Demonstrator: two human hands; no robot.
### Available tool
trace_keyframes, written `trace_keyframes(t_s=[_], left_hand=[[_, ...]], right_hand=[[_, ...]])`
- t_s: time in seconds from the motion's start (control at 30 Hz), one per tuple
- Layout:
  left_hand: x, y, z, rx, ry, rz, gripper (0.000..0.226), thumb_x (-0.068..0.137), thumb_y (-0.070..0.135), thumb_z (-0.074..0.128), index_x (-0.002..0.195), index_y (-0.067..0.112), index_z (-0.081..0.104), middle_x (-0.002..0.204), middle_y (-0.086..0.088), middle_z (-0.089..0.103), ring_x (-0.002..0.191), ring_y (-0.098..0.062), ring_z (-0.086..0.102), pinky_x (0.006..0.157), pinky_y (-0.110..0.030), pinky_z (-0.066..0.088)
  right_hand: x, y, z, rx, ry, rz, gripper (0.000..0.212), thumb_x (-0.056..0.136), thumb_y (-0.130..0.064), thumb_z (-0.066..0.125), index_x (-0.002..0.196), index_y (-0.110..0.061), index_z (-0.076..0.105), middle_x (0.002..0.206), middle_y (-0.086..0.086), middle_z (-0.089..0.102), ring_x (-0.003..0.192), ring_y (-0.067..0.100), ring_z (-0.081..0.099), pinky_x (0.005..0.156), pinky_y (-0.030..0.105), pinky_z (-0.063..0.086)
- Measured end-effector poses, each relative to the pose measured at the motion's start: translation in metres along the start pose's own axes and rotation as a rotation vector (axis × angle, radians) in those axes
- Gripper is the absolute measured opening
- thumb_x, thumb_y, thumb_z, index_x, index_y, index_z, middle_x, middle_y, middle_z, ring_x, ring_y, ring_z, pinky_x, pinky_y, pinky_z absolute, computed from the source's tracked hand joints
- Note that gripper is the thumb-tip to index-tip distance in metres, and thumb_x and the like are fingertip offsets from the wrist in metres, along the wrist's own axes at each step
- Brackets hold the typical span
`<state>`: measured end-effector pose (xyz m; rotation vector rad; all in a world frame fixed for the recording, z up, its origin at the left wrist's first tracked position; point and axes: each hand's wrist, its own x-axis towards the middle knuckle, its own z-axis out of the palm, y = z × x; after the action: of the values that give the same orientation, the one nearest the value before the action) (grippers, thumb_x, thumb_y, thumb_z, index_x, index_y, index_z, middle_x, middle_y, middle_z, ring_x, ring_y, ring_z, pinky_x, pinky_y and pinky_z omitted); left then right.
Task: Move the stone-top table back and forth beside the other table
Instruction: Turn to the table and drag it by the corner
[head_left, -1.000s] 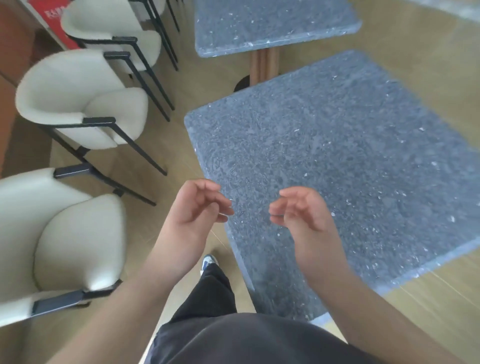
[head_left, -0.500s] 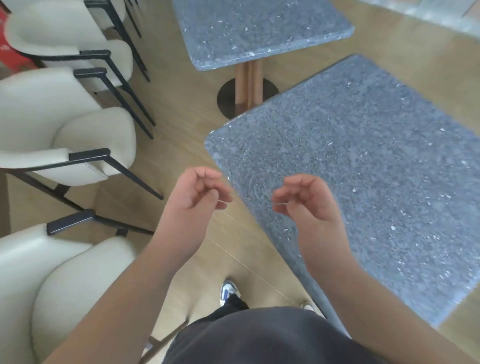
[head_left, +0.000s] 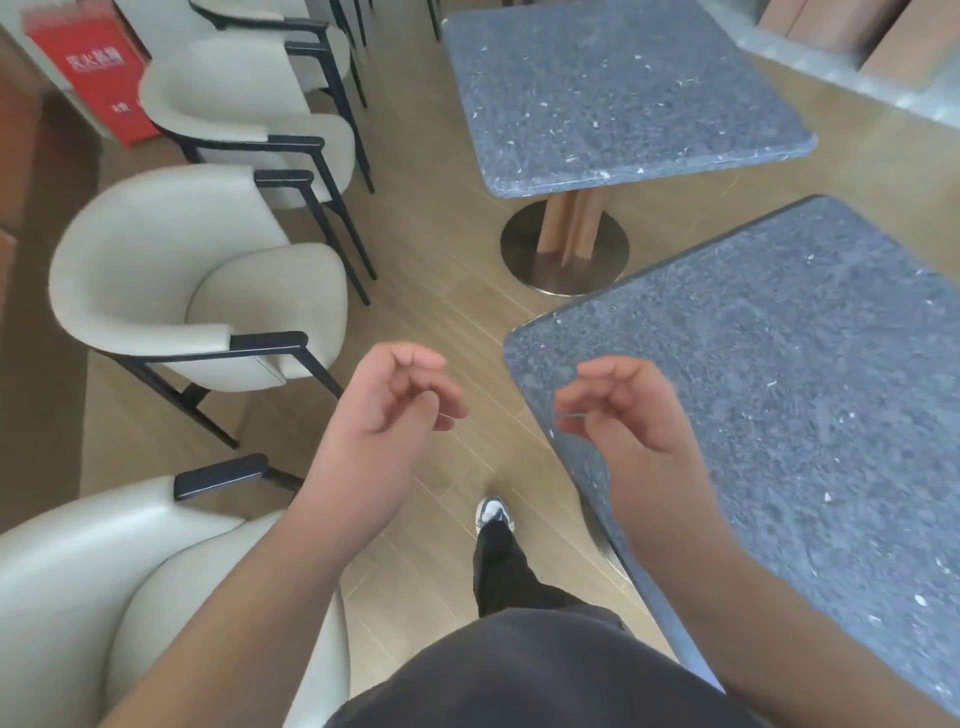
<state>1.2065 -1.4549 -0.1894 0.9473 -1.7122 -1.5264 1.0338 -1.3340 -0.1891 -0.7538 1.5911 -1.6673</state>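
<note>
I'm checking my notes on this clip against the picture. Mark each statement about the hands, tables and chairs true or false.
1. Both hands grip the near table's edge. False: the left hand and right hand hold nothing, fingers loosely curled.
2. The far table stands on a round metal base. True.
3. The cream chairs stand right of the tables. False: they stand left.
4. The near table has a speckled grey top. True.

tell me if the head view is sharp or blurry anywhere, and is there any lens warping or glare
Head view: mostly sharp at centre, both hands, left and right, and the near table speckle read clearly; the red sign at top left is smeared, its print unreadable; wide-angle warping bows the near table's edge and the chairs; light is soft and even, no hard glare, only a dull sheen on the far table's base.
</note>
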Motion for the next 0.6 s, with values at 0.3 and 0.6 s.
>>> trace_keyframes(t_s=[0.3, 0.6], left_hand=[[0.119, -0.005, -0.055, 0.092, 0.093, -0.026, 0.028, 0.092, 0.007, 0.045, 0.112, 0.021, 0.057, 0.095, -0.002, 0.072, 0.092, -0.023, 0.07, 0.088, -0.034, 0.057], [0.231, 0.008, -0.08, 0.135, 0.177, -0.047, 0.029, 0.091, 0.008, 0.044, 0.108, 0.027, 0.059, 0.095, -0.001, 0.072, 0.091, -0.024, 0.072, 0.086, -0.031, 0.058]], right_hand=[[0.149, 0.011, 0.06, 0.049, -0.115, 0.054, 0.041, 0.091, 0.023, 0.04, 0.109, -0.008, 0.059, 0.089, 0.005, 0.07, 0.091, 0.025, 0.067, 0.09, 0.032, 0.056], [0.275, 0.008, 0.107, 0.04, -0.24, 0.032, 0.044, 0.09, 0.016, 0.042, 0.11, -0.018, 0.06, 0.095, 0.0, 0.07, 0.095, 0.023, 0.067, 0.092, 0.037, 0.056]])
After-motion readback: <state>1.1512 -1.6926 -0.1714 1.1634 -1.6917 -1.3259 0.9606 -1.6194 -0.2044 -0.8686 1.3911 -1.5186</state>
